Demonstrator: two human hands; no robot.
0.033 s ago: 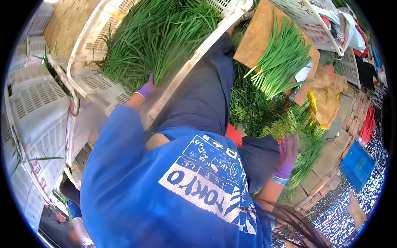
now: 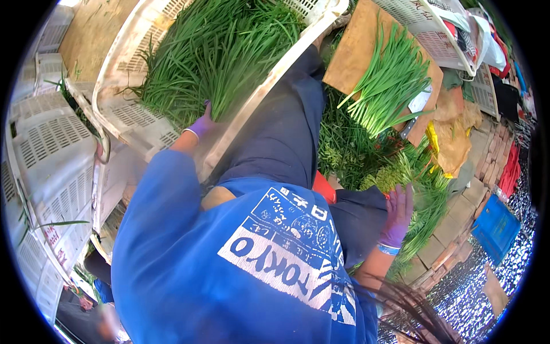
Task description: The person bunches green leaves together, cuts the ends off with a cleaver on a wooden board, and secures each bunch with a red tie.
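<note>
My left hand [image 2: 201, 122], in a purple glove, reaches over the near side of a white plastic basket [image 2: 114, 86]. It rests against the near end of long green garlic chives [image 2: 223, 54] piled there; one digit stands apart, and the others are partly hidden and blurred. My right hand [image 2: 397, 217], also gloved in purple, is raised beside my right knee with its fingers stretched out and holding nothing. A trimmed bunch of garlic chives [image 2: 392, 77] lies on a wooden board [image 2: 350, 49]. By its pale ends rests a knife [image 2: 417, 109], its blade partly covered.
Loose greens [image 2: 349, 135] lie on the ground below the board and near my right hand. White crates [image 2: 51, 137] stand at the left, and another crate [image 2: 424, 28] is at the far right. Brown paper [image 2: 450, 146], brick edging [image 2: 495, 149] and a blue tray [image 2: 496, 228] lie to the right.
</note>
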